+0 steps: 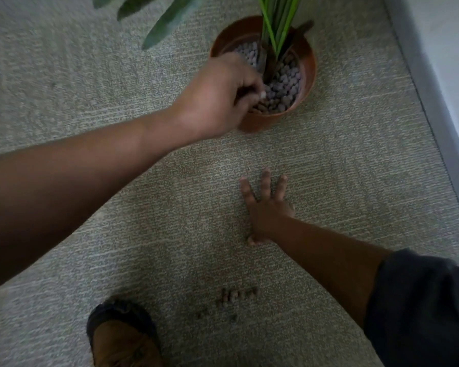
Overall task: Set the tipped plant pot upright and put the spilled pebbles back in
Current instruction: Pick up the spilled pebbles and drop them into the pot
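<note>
Pebbles left on the carpet sit nearest, by the shoe, strung in a short left-right line just behind the right hand, which is splayed flat and empty, so it's the closer one. Farther off, the pot stands upright, stems up. Left hand is curled over its rim; can't tell what it's pinching.

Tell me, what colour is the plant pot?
Terracotta orange-brown; the plant pot shows clearly in the head view, the only view.

Terracotta pot upright, pebble-filled; few spilled pebbles remain on carpet
</note>
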Demonstrator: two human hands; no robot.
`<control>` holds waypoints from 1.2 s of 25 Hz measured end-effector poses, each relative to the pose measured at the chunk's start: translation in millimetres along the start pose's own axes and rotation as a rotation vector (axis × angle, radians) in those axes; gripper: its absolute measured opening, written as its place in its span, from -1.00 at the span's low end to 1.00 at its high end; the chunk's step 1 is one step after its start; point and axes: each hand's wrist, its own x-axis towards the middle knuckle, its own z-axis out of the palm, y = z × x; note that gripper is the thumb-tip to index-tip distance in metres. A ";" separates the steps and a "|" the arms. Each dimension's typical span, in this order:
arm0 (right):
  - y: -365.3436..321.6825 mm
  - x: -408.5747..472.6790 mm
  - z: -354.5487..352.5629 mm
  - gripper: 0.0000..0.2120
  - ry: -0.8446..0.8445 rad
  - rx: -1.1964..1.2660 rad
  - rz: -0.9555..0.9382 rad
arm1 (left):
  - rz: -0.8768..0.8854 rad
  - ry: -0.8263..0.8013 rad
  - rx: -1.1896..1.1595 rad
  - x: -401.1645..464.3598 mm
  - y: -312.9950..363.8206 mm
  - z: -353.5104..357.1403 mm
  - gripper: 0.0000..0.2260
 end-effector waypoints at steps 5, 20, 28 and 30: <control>-0.1 -0.5 -2.1 0.45 -0.021 -0.006 0.008 | -0.013 0.023 0.104 -5.3 -31.6 8.4 -0.65; 0.9 -1.5 1.0 0.44 0.004 -0.026 0.005 | 0.547 -1.203 0.076 -200.4 47.2 144.8 -0.35; -0.7 -2.0 -1.3 0.44 -0.018 -0.015 0.013 | 0.820 -1.042 0.279 -230.1 51.9 151.7 -0.70; -1.3 -2.7 -2.4 0.44 -0.022 -0.013 0.010 | 0.845 -1.030 0.272 -231.3 52.3 146.8 -0.76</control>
